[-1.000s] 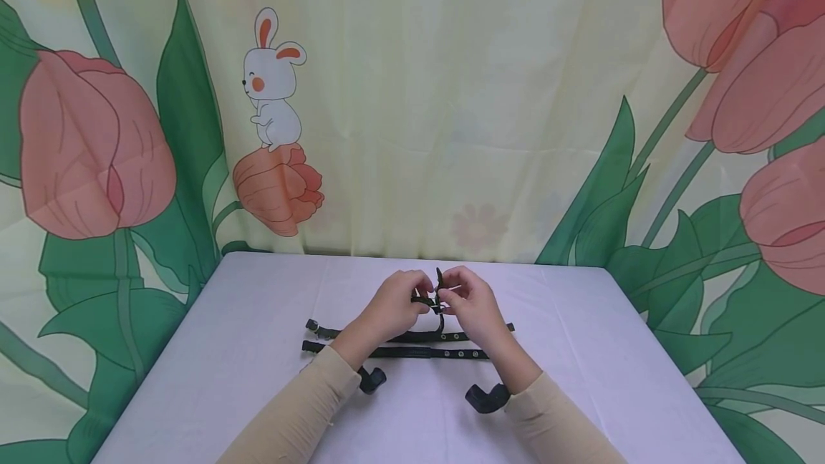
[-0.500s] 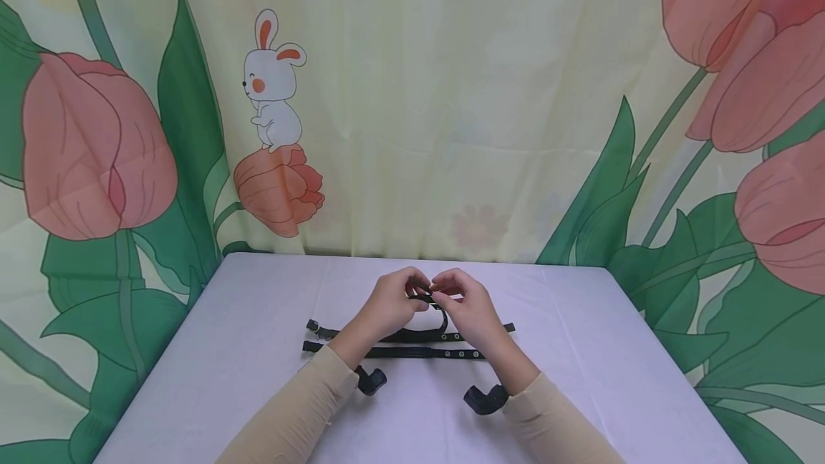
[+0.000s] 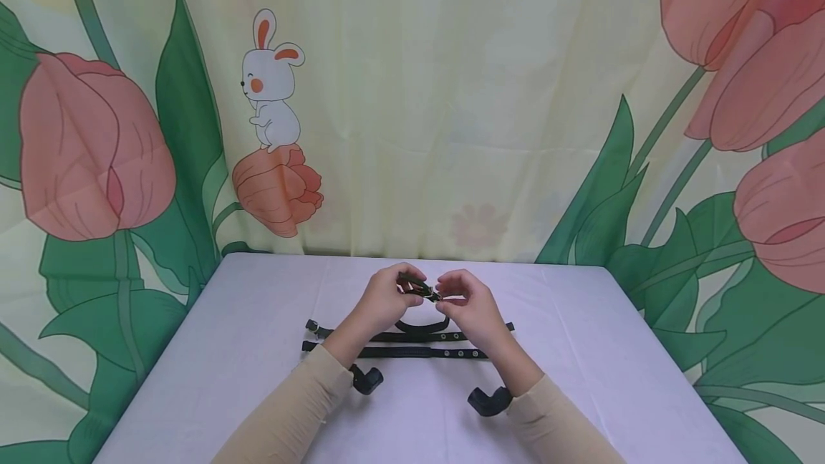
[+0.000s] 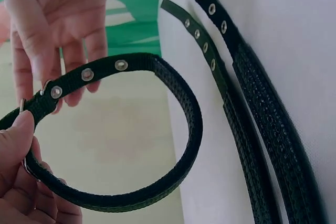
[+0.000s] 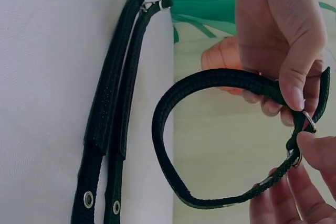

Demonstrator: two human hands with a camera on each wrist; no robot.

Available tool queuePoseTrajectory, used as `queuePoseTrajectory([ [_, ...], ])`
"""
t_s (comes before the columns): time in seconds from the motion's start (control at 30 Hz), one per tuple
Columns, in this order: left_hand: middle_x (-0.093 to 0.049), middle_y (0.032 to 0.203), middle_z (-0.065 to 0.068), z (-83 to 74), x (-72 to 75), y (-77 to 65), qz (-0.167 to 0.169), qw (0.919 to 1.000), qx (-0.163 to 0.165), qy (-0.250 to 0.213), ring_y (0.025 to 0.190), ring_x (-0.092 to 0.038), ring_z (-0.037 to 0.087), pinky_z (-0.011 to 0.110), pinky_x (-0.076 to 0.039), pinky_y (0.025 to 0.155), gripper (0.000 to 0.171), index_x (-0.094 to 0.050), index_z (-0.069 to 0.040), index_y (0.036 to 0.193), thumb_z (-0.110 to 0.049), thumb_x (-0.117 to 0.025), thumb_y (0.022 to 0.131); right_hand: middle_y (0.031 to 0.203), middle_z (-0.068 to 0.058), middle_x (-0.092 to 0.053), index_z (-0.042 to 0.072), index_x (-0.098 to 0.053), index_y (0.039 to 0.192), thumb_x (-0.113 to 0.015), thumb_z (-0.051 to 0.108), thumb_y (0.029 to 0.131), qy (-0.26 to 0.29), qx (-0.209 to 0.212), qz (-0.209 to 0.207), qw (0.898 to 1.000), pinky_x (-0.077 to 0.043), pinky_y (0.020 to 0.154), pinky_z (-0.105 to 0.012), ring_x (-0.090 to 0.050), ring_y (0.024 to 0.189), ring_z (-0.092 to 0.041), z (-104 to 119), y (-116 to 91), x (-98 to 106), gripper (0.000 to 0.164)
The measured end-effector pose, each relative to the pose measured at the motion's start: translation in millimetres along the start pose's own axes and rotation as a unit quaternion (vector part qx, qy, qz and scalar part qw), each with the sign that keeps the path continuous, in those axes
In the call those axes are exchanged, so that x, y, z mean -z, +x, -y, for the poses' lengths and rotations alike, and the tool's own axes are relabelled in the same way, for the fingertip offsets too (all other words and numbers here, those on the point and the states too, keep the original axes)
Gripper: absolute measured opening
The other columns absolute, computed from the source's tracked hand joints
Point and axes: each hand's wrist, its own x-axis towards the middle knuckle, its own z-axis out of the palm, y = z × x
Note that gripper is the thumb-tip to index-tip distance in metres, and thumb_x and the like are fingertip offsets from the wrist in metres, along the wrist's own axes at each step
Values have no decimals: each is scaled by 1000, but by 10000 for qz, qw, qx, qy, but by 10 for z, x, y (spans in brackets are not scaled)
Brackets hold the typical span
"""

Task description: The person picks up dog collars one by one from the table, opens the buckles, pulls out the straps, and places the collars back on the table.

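A dark collar (image 4: 195, 124) with metal eyelets and a buckle (image 5: 308, 121) is bent into a closed loop, raised over the table. My left hand (image 3: 383, 299) pinches it beside the buckle, thumb on top. Opposite, my right hand (image 3: 470, 303) pinches the strap at the buckle, its other fingers spread behind the eyelets. In the right wrist view the strap's free end (image 5: 325, 90) sticks out past the buckle. Below the hands, two similar collars lie straight and side by side, a farther collar (image 3: 387, 337) and a nearer collar (image 3: 402, 352), eyelets to the right.
A white-covered table (image 3: 258, 407) carries the collars. Behind its far edge hangs a curtain (image 3: 419, 127) printed with tulips and a rabbit. Near each forearm is a black bent piece, one on the left (image 3: 368, 381) and one on the right (image 3: 490, 401).
The strap's end, upright between my hands a second ago, is now folded down by the buckle. The loop shows more fully below, and my left hand has shifted slightly left.
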Motion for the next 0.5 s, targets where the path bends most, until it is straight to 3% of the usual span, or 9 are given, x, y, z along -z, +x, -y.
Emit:
queuePoseTrajectory([
  [0.5, -77, 97, 2, 8, 39, -26, -57, 9999, -4, -114, 87, -65, 17, 34, -54, 81, 31, -76, -14, 110, 4, -85, 86, 106, -9, -74, 10, -72, 119, -78, -9, 90, -267, -235, -167, 9992, -63, 92, -35, -70, 101, -20, -17, -4, -20, 35],
])
